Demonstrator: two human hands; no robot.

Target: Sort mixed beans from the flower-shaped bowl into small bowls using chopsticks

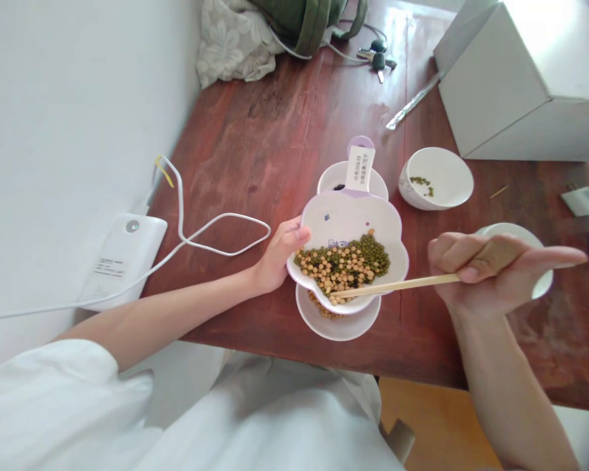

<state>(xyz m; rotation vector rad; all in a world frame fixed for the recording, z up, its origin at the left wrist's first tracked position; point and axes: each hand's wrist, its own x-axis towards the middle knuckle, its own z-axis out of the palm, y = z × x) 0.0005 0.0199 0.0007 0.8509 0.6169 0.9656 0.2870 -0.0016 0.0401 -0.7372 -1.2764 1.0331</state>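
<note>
**Fingers on chopsticks, tips in the beans**

The fingers (464, 261) of the right hand (485, 271) are clenched around a pair of chopsticks (397, 286), whose long axis runs leftward and slightly nearer from the hand. Their tips rest at the near edge of the mixed beans (343, 263), green and yellow, heaped in a flower-shaped dish (353, 219). The left hand (279, 258) grips that dish by its left rim, thumb on top, and holds it tilted just above a small white bowl (338, 324) that holds a few yellow beans. The right hand is the nearer one to the chopstick work; the left only steadies.

Farther off stand another bowl (331, 178) behind the dish, a bowl with a few green beans (436, 176) to the right, and a rim (537, 239) partly hidden behind the right hand. A white box (510, 91), keys (377, 59) and a charger (122, 258) lie well apart.
</note>
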